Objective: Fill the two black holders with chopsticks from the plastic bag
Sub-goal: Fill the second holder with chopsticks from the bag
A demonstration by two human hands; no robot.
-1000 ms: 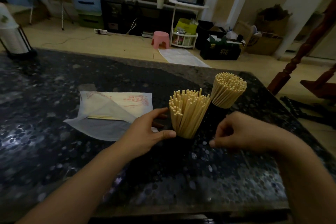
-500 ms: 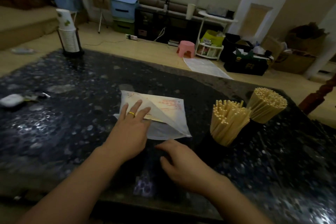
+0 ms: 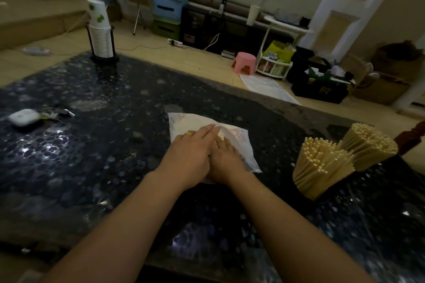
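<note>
A nearly flat, pale plastic bag with red print lies on the dark table. My left hand, wearing a gold ring, rests flat on it with fingers stretched out. My right hand sits beside it, partly under a lifted flap of the bag; what its fingers hold is hidden. At the right stand two black holders, hard to make out in the dark. The nearer one holds a full bundle of chopsticks, and the farther bundle of chopsticks leans right behind it.
The dark speckled table carries a stack of paper cups in a black stand at the far left and a white case with keys at the left edge. Beyond the table are a pink stool, crates and boxes on the floor.
Both hands left the chopstick holders and moved left onto the plastic bag. The right hand has slid up next to the left one under the bag's flap. The view has swung left.
</note>
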